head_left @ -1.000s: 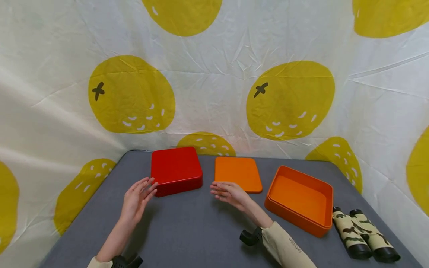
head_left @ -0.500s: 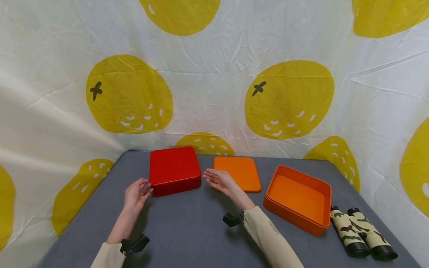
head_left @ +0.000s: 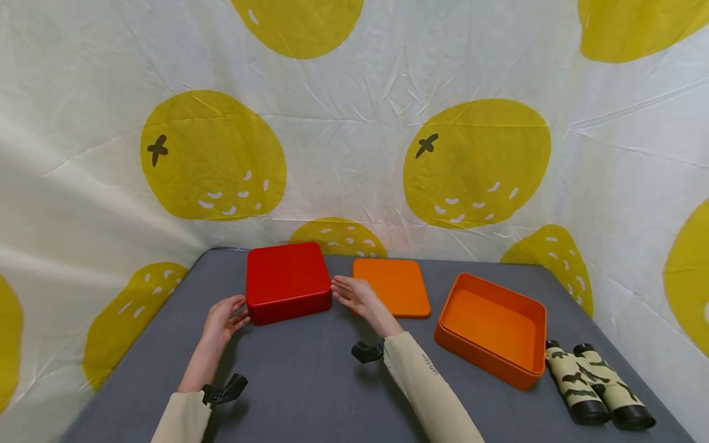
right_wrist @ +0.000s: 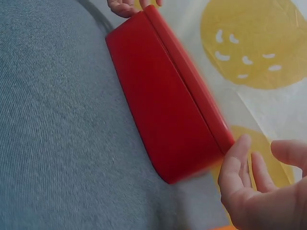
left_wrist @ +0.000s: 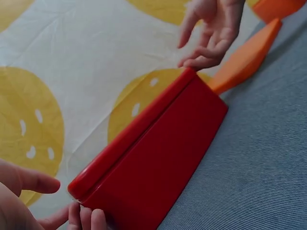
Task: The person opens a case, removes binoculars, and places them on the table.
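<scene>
A red lidded box [head_left: 288, 277] sits at the back left of the grey table, a thin seam under its lid showing in both wrist views. At its left front corner is my left hand [head_left: 223, 321], fingers loosely bent, fingertips right at the side. My right hand [head_left: 357, 296] is at the box's right side, its fingers extended and the fingertips close by the edge. In the right wrist view the right fingers [right_wrist: 235, 167] overlap the box's near corner, with the thumb held apart. Neither hand is curled round the box.
Behind my right hand lies a flat orange lid [head_left: 396, 286]. An open orange box [head_left: 487, 357] stands to the right, with camouflage binoculars [head_left: 600, 387] beside it. A white curtain [head_left: 343, 166] with yellow fruit shapes hangs behind the grey table [head_left: 310, 381].
My right hand has moved left and away from me, from in front of the orange lid to the red box's right side. The left hand has edged closer to the box's left corner.
</scene>
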`<state>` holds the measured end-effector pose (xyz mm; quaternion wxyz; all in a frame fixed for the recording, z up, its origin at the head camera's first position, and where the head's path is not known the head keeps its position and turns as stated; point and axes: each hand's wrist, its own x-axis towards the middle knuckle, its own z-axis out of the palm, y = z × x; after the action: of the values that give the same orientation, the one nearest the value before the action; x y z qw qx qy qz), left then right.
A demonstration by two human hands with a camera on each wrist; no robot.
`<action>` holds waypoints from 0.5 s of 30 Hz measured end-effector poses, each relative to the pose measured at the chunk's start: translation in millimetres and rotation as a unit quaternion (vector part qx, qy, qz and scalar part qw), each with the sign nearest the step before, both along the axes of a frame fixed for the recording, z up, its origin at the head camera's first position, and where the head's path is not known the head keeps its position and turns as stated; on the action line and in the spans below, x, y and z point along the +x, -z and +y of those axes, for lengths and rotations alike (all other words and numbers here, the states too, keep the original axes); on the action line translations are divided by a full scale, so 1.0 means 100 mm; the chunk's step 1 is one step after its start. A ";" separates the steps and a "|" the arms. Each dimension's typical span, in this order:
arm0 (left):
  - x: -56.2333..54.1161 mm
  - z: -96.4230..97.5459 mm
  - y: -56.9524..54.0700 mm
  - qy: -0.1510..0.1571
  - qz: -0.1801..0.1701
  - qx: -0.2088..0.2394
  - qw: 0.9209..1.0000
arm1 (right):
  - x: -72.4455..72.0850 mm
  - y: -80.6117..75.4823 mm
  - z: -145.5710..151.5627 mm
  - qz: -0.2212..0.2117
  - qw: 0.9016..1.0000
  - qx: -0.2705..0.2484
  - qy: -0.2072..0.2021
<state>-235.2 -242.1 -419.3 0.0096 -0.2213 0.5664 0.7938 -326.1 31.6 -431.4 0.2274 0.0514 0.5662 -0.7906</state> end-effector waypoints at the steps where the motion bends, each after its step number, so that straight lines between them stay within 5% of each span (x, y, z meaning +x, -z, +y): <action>1: -0.01 0.00 0.00 0.000 -0.001 -0.002 1.000 | 0.00 0.00 -0.02 -0.002 1.000 0.005 0.008; 7: -0.05 0.01 0.00 -0.001 -0.014 -0.022 1.000 | 0.01 0.01 -0.10 -0.013 0.998 0.037 0.038; 15: -0.10 0.03 0.02 0.010 -0.013 -0.066 0.998 | 0.02 0.05 -0.08 -0.005 0.998 0.062 0.030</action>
<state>-244.9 -239.1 -421.0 0.0104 -0.2266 0.6191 0.7518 -323.8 23.1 -435.9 0.2029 0.0858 0.6115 -0.7599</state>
